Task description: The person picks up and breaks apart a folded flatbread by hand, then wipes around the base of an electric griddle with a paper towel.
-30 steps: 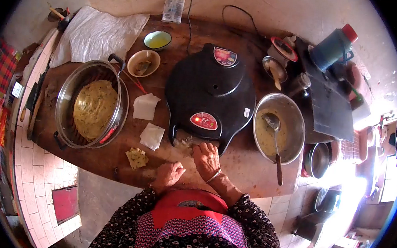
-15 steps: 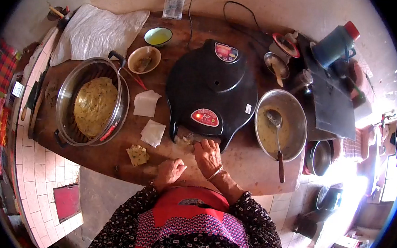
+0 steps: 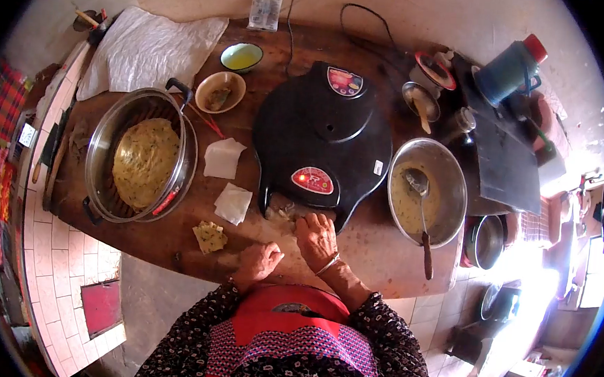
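My right hand (image 3: 316, 241) rests at the front edge of the black electric griddle (image 3: 326, 138), its fingers curled near some crumpled scraps (image 3: 284, 211); whether it holds anything is hidden. My left hand (image 3: 260, 262) lies closed at the table's front edge, and what its fingers hold, if anything, is hidden. The griddle's lid is down and a red light shows on its front label. Left of my left hand lies a piece of flatbread (image 3: 210, 237), with folded white paper (image 3: 232, 203) just behind it.
At the left, a glass-lidded pan (image 3: 95, 155) holds a round flatbread (image 3: 146, 162). A metal bowl of batter (image 3: 407, 150) with a ladle (image 3: 424, 220) stands at the right. Two small bowls, a white sheet (image 3: 148, 51) and a blue thermos (image 3: 504, 71) are farther back.
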Demonstrator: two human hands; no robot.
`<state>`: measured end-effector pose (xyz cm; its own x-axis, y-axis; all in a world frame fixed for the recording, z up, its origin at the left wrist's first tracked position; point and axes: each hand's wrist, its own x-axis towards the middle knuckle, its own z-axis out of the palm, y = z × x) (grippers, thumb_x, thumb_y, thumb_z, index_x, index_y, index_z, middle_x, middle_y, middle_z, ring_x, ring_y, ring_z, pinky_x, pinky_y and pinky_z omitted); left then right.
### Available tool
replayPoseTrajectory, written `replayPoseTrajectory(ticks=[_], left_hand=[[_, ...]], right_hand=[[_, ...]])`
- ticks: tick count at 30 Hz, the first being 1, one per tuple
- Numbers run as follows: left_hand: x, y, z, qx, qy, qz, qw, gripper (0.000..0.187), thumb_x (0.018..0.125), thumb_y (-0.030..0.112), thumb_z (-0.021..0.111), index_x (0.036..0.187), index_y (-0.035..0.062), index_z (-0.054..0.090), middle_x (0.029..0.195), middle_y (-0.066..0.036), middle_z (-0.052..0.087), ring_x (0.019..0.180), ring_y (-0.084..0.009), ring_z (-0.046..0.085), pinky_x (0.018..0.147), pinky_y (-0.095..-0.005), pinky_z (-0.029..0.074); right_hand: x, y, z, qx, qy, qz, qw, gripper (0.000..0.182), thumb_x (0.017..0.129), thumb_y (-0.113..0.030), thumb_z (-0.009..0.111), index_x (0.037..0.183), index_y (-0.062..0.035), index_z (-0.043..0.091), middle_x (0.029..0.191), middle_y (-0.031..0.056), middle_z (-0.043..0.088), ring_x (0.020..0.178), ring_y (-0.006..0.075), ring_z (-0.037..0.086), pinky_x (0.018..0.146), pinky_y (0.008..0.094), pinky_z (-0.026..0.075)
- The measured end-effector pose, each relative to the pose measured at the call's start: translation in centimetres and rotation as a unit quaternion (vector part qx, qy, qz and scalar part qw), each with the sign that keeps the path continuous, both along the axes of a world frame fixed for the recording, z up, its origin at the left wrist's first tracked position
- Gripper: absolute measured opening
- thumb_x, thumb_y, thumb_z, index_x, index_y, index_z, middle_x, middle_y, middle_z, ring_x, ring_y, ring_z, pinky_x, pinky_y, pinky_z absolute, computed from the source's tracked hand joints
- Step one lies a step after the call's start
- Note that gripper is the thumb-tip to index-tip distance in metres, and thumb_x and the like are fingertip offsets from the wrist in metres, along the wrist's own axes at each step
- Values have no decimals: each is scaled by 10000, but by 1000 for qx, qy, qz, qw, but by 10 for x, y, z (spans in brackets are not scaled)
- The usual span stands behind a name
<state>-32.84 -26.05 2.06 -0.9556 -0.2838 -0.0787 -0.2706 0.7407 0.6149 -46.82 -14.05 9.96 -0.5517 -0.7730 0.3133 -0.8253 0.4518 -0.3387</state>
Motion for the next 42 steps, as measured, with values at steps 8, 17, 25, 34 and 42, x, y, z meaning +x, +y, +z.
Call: replayPoseTrajectory(ticks=[8,17,25,34,42], left_hand=[[1,0,-3,1,-2,3,1000,215,840,328,621,788,124,574,633,-118,616,596,-347,607,523,-456,460],[1,0,-6,19,24,3,1000,203,837,317,627,775,130,577,627,-104,616,592,-331,611,527,-441,468],[1,2,-9,19,20,15,1000,202,837,316,627,785,127,576,622,-107,612,586,-331,609,522,-442,466],[1,0,-7,26,16,11,999,220,812,341,643,782,135,571,631,-104,613,589,-346,607,520,-458,465],[0,0,-4,14,-9,5,1000,223,809,344,645,782,137,570,631,-107,612,593,-343,608,517,-470,464]], right_hand=[[-1,1,-1,-6,5,4,1000,102,716,-111,588,803,-67,559,800,100,515,770,274,520,669,398,403],[-1,0,0,-15,0,3,1000,142,706,-99,600,843,-62,587,801,91,524,772,273,527,677,396,414],[-2,1,-2,-4,-2,5,1000,140,706,-102,595,840,-63,587,793,96,517,770,274,525,667,398,412],[-2,0,-1,-11,1,8,1000,101,715,-104,584,806,-65,563,787,103,511,765,280,521,659,401,407],[-2,-1,2,-8,-8,6,1000,93,714,-96,585,798,-62,563,779,102,513,755,280,522,654,400,404]])
